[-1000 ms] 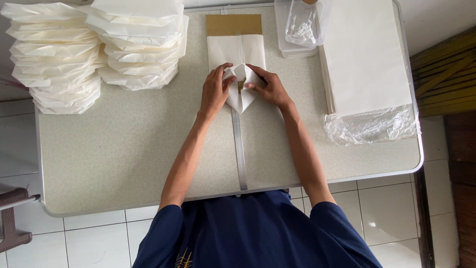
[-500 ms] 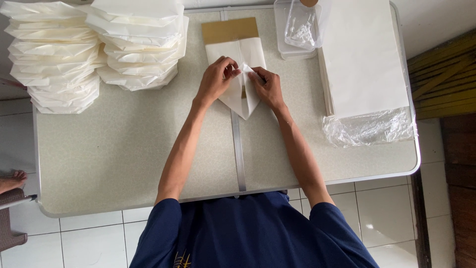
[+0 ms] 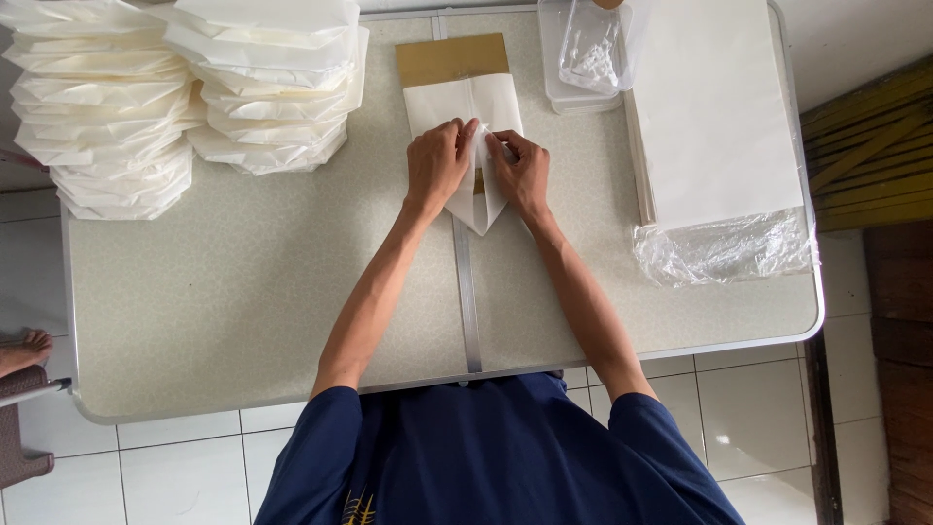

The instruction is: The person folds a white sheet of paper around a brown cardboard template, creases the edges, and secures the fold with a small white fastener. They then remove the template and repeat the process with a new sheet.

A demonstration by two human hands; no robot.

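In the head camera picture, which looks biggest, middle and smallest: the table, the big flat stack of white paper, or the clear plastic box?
1. Table, biggest by far.
2. Flat stack of white paper, on the table's right side.
3. Clear plastic box, smallest, partly cut off by the picture's top edge.

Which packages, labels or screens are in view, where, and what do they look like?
Plastic wrap: right side of table, clear crinkled film under the near end of a white paper stack.
Clear tub: far edge, right of centre, rectangular, transparent.
Folded paper piles: far left, white, two heaps.
No labels or screens.
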